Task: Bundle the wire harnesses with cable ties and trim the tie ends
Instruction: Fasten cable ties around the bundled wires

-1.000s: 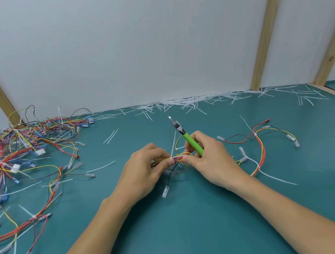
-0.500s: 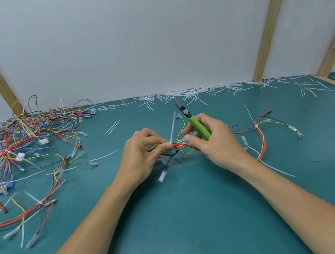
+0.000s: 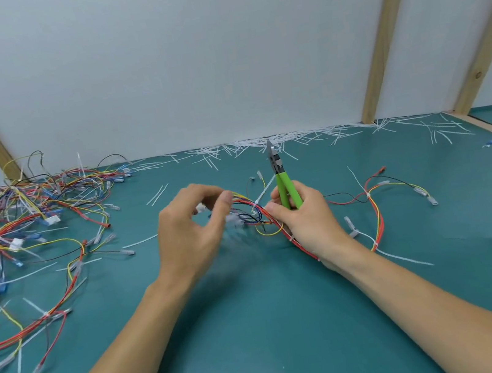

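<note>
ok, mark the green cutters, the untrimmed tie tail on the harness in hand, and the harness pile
green cutters [image 3: 288,191], head view, on the green handles above the right hand.
tie tail [image 3: 264,190], head view, mid-length of the white strip.
harness pile [image 3: 32,210], head view, middle of the tangle at left.

multicoloured wire harness [image 3: 254,214] looped, white cable tie [image 3: 263,192] untrimmed

I am looking at green-handled cutters [image 3: 288,194] with grey metal tips, a red, yellow, blue and black wire harness [image 3: 254,214] wearing a white cable tie [image 3: 263,192], white trimmed tie ends [image 3: 264,144], a teal mat [image 3: 261,329], and pale wooden battens [image 3: 381,32] crossing a white wall.
</note>
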